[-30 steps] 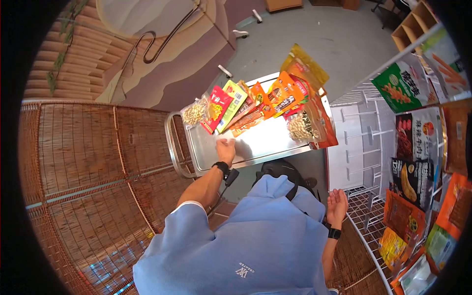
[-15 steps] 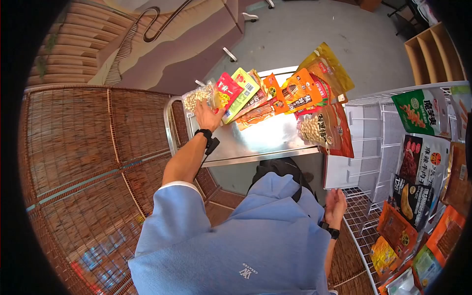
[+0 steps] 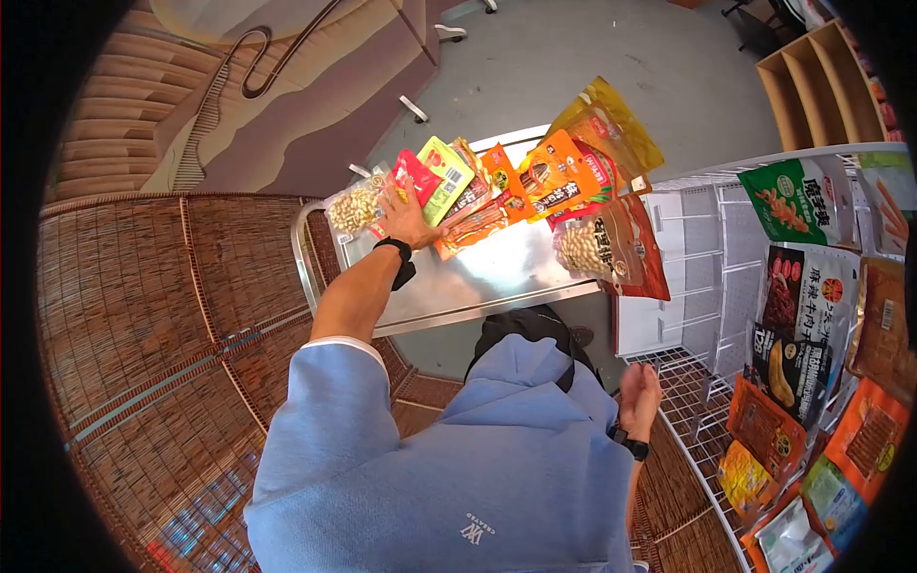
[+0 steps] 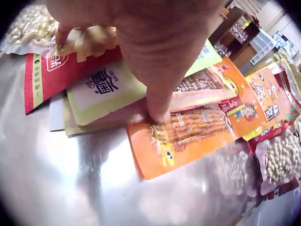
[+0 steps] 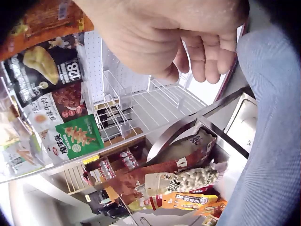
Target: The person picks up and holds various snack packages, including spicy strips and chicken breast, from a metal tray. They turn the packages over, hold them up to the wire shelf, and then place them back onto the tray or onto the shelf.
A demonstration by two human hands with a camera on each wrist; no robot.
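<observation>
In the head view my left hand (image 3: 409,222) reaches over the silver metal tray (image 3: 420,286), fingers spread across a row of snack packets. The left wrist view shows its thumb touching an orange packet of brown sticks (image 4: 197,129) and a fingertip at the red packet (image 4: 40,87), beside a clear bag of pale nuts (image 4: 33,28). A yellow-green packet (image 4: 106,96) lies beneath the hand. My right hand (image 3: 640,393) hangs beside the body near the white wire rack (image 3: 712,420), fingers loosely curled and holding nothing.
More packets, among them a pistachio-like nut bag (image 3: 583,246) and an orange pouch (image 3: 557,177), crowd the tray's right end. Hanging snack bags, including a green one (image 3: 788,202), fill the rack at right. A woven brown screen (image 3: 143,286) stands at left.
My left hand has moved from the tray's bare front to the nut bag, then slightly right onto the red and neighbouring packets. The right hand stays low at the side.
</observation>
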